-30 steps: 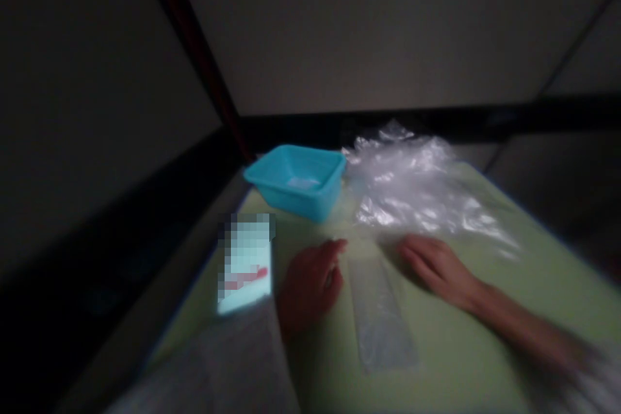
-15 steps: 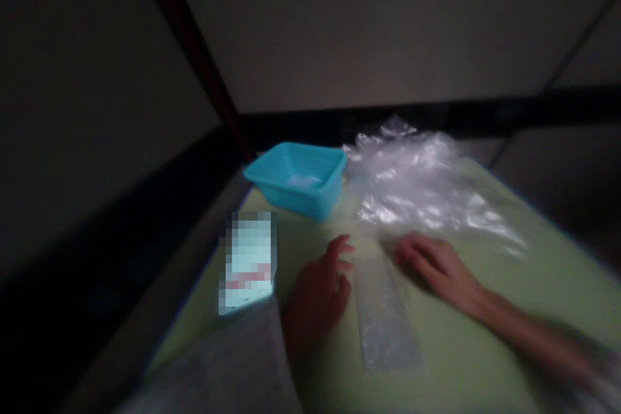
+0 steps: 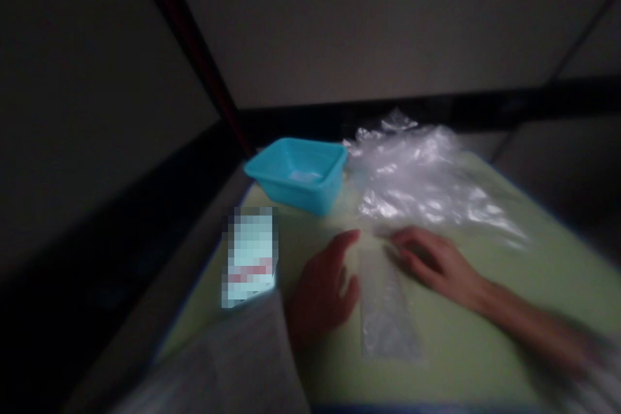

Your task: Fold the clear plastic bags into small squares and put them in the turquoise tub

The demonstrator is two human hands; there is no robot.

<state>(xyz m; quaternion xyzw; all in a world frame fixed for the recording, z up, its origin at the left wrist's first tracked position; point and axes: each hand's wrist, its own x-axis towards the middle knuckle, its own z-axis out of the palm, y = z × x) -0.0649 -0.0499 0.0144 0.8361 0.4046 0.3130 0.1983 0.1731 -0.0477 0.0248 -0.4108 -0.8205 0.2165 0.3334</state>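
A dim grey wall rises well beyond my left fingers and right fingers, behind the yellow-green table. Past my right ones sprawls a crumpled clear plastic heap; past my left, a turquoise rectangular plastic basket. Between them lies a flat, oblong clear plastic bag, long axis running towards me, near end slanting right. Left of my left fingers glows a rectangular screen. Those fingers are released, spread wider than half a second ago; my right ones curl loosely, grip impossible to tell.
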